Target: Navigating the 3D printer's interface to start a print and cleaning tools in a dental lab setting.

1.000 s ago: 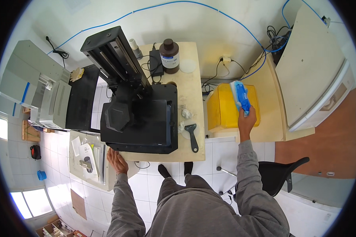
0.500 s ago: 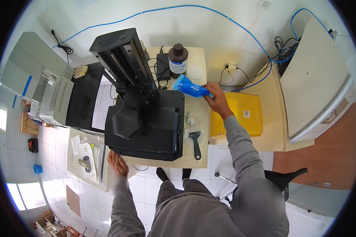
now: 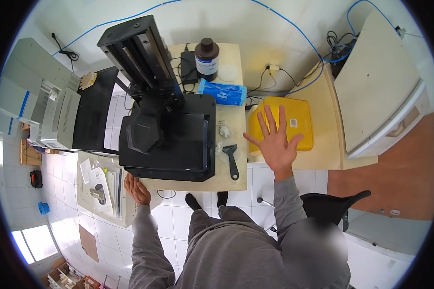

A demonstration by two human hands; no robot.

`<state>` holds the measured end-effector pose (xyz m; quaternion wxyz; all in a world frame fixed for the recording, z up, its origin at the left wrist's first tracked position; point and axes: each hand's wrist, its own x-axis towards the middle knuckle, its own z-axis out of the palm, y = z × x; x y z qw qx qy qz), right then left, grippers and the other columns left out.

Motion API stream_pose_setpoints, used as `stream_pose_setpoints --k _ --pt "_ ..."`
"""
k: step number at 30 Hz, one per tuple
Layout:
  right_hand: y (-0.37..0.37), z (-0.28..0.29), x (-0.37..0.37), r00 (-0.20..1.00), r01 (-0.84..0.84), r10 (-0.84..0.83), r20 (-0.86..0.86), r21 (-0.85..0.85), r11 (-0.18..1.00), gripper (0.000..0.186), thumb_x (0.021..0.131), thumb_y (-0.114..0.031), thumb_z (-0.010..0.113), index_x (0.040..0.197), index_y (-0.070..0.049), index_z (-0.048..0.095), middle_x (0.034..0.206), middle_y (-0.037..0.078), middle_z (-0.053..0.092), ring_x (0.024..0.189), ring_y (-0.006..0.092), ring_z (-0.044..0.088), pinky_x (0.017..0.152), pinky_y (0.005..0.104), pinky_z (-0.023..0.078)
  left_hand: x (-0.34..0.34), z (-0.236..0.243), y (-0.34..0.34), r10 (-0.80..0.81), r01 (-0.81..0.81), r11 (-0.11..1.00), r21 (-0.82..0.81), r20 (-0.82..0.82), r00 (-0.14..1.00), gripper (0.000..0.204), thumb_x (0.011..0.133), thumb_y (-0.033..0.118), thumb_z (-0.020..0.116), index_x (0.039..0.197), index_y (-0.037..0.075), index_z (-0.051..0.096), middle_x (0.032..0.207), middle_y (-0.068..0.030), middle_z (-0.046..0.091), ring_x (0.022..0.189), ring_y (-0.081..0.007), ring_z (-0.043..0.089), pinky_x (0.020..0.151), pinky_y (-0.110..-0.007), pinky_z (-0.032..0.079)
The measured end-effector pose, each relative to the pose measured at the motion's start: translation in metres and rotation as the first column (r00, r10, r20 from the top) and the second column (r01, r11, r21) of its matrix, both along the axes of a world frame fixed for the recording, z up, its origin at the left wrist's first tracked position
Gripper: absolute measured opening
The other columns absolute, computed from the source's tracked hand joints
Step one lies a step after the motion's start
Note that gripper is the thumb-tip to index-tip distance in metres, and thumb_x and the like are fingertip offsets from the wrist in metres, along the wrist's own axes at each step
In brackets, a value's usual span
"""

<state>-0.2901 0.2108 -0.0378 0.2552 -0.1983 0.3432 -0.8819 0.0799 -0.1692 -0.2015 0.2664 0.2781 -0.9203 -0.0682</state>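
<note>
1. Standing on the pale counter (image 3: 236, 125), the black machine (image 3: 169, 144) covers most of its left half.
2. The yellow box (image 3: 303, 120) sits across a gap to the black machine's right; whatever is inside cannot be seen.
3. The brown bottle (image 3: 207, 62), capped, stands past the black machine's right rear corner, its contents hidden.
4. The blue packet (image 3: 222, 93) now lies at that same corner; a second ago it was held over the yellow box. Its wrapper hides the contents.
5. The right hand (image 3: 277, 147), well right of the black machine, has let go: its fingers are spread wide and hold nothing.
6. The left hand (image 3: 137, 189) remains by the black machine's near left corner, fingers close together; I cannot tell whether they grip anything.
7. The black scraper (image 3: 232, 161) lies just right of the black machine.
8. White wads (image 3: 224, 131) lie there too, slightly farther back.
</note>
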Motion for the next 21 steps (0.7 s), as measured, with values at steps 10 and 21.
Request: stream_pose_setpoints --k 10,21 --pt "0.027 0.012 0.036 1.000 -0.003 0.001 0.013 0.163 0.987 0.093 0.101 -0.076 0.051 0.172 -0.027 0.018 0.176 0.015 0.024 0.157 0.0369 0.036 0.118 0.0666 0.041 -0.010 0.001 0.003 -0.002 0.002 1.000 -0.003 -0.022 1.000 0.056 0.111 0.032 0.030 0.141 0.001 0.067 0.155 -0.0190 0.059 0.146 -0.0409 0.049 0.123 -0.054 0.030" --pt "-0.055 -0.029 0.039 0.503 0.734 0.463 -0.730 0.643 0.217 0.021 0.082 -0.013 0.079 0.102 -0.019 0.081 0.090 0.005 0.074 0.093 0.0292 0.063 0.084 0.0457 0.039 -0.007 0.007 0.002 -0.004 0.004 1.000 0.001 -0.029 1.000 0.055 0.110 0.029 0.033 0.145 0.003 0.065 0.155 -0.0171 0.059 0.146 -0.0400 0.049 0.125 -0.053 0.029"
